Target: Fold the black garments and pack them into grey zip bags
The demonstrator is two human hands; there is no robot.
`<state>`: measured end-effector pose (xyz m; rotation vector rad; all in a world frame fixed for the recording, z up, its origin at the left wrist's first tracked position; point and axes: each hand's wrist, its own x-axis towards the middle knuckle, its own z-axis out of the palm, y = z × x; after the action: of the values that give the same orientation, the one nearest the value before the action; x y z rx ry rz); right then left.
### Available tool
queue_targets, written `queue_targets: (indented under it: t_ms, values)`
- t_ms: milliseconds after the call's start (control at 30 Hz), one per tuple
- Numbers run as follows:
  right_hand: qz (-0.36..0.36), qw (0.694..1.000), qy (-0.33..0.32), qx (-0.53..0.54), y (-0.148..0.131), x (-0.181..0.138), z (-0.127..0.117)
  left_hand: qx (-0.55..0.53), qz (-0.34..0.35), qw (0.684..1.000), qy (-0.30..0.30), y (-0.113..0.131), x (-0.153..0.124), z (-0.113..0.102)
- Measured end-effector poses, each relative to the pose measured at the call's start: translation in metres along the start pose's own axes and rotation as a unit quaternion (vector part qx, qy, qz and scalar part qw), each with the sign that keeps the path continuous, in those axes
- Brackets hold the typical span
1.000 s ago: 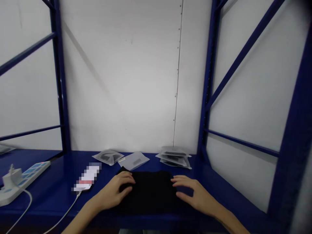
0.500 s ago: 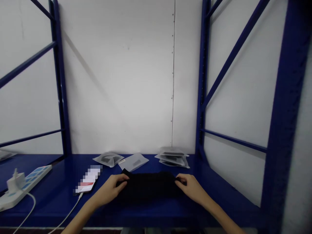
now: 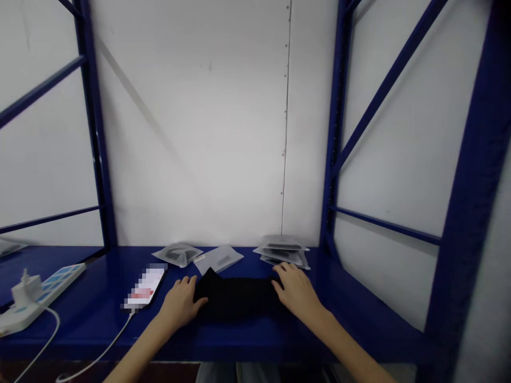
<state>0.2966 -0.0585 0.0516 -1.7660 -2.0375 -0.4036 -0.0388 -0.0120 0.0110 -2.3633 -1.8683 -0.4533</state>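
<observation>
A folded black cloth item (image 3: 239, 298) lies on the blue shelf top; its exact kind does not show against the dark surface. At its left end rests my left hand (image 3: 181, 301), open, with the thumb on the fabric and the fingers apart. My right hand (image 3: 295, 290) lies open over the right end, palm down with fingers spread. One corner of the cloth sticks up near the left hand. Behind it are a frosted flat bag (image 3: 219, 259) and, to the right, a stack of frosted zip bags (image 3: 281, 250) with dark contents.
Left of the cloth lies a phone (image 3: 146, 287) with a white charging cable (image 3: 107, 348). A white power strip (image 3: 59, 279) with a plugged-in charger (image 3: 27, 290) is farther left. Another frosted bag (image 3: 178, 254) sits at the back. Blue uprights (image 3: 337, 106) frame the shelf.
Both hands have loosened from pinching the cloth's ends to lying open on it. The right hand moved slightly left and away from me. The cloth now lies flatter, and the camera view tilted slightly.
</observation>
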Motion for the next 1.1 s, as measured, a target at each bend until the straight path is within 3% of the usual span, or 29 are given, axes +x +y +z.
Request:
queue_targets:
  t_ms: [133,200,333,400,467,567,667,733,833,900,967,1033,1100]
  values:
    - [-0.139,0.980,-0.023,0.138,-0.033,0.009,0.015,-0.012,-0.005,0.999,-0.040,0.001,0.008,-0.008]
    - [-0.171,0.968,-0.066,0.171,-0.045,0.011,0.030,-0.027,-0.012,0.999,-0.019,0.001,0.011,-0.016]
    - [-0.169,0.962,-0.084,0.199,-0.056,0.009,0.056,-0.112,-0.012,0.987,0.116,0.009,0.013,-0.034]
    - [-0.159,0.962,-0.075,0.211,-0.058,0.008,0.062,-0.171,0.019,0.966,0.192,0.023,0.012,-0.039]
    - [-0.147,0.961,-0.071,0.225,-0.058,0.008,0.063,-0.222,0.069,0.945,0.229,0.043,0.010,-0.037]
    - [-0.136,0.955,-0.057,0.258,-0.057,0.008,0.063,-0.281,0.140,0.931,0.187,0.074,0.005,-0.021]
    - [-0.102,0.952,-0.024,0.288,-0.052,0.011,0.063,-0.278,0.186,0.938,0.088,0.094,-0.005,-0.001]
    - [-0.042,0.954,0.023,0.295,-0.048,0.012,0.062,-0.255,0.205,0.944,0.031,0.097,-0.011,0.006]
    - [0.018,0.954,0.073,0.290,-0.044,0.011,0.061,-0.258,0.218,0.941,-0.009,0.092,-0.017,0.002]
    - [-0.004,0.962,0.056,0.267,-0.044,0.007,0.061,-0.276,0.210,0.938,-0.001,0.086,-0.019,-0.004]
    - [-0.049,0.971,0.025,0.234,-0.047,0.002,0.062,-0.263,0.164,0.950,0.047,0.080,-0.020,-0.006]
    - [-0.074,0.974,0.003,0.214,-0.049,-0.002,0.061,-0.197,0.088,0.971,0.099,0.074,-0.019,-0.003]
    - [-0.074,0.973,-0.006,0.217,-0.051,-0.004,0.057,-0.108,0.030,0.989,0.097,0.068,-0.016,0.002]
